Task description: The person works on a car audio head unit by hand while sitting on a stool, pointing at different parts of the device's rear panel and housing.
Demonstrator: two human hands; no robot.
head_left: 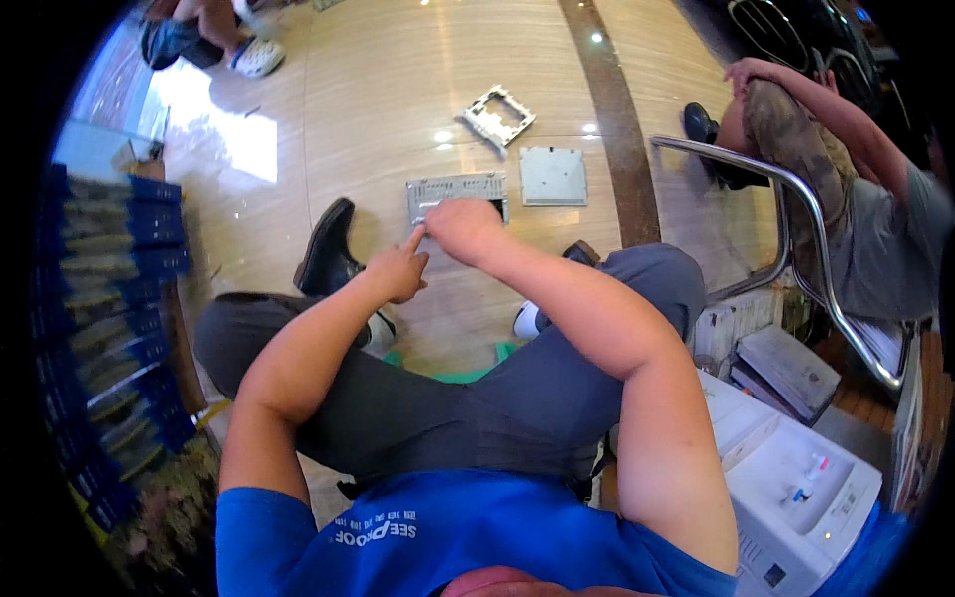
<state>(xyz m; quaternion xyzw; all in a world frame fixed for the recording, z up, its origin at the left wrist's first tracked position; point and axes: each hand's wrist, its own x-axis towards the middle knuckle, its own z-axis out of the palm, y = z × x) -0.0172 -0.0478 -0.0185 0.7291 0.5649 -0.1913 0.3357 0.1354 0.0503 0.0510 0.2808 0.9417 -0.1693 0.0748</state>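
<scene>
A silver, slotted metal case [453, 187] lies on the tiled floor in front of me. My right hand [466, 229] is over its near edge with curled fingers, hiding whatever they grip. My left hand [406, 274] is just below and left of it, index finger reaching to the case beside the right fingertips, the other fingers apart. Right of the case lies a flat square metal plate [553, 177]. Beyond both, an open rectangular frame [477, 119] rests at an angle.
A person [836, 179] sits at the right beside a chrome tube frame [796, 184]; another person's shod foot [257, 58] is at upper left. Stacked blue items [114, 298] line the left. A white water dispenser [786, 497] stands at lower right. Green stool parts [458, 376] show beneath me.
</scene>
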